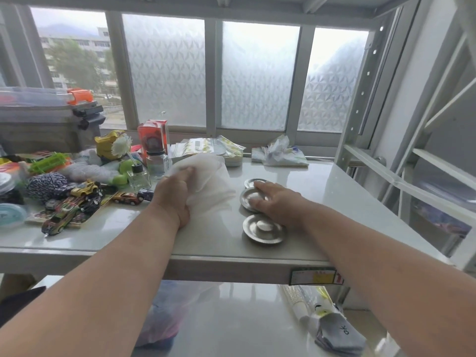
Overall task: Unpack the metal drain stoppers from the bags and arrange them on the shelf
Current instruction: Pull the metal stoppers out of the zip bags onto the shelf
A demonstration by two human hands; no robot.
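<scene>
Setting the middle drain stopper down in the row on the shelf.

Our left hand (175, 199) grips a white bag (206, 181), bunched shut in the fist; our right hand (273, 199) lies flat, fingers loosely spread over the middle stopper (247, 199), though we cannot tell whether it still pinches it. One stopper (264, 229) sits just nearer than that hand, another (253, 182) just beyond its fingertips. We should line it up evenly before lifting off the shelf (334, 191).

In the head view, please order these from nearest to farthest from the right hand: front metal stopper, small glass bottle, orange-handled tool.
1. Round metal drain stopper at the shelf front, beside the right hand.
2. Small clear glass bottle with black cap, left of centre.
3. Orange-handled tool, far left, on the box.
</scene>
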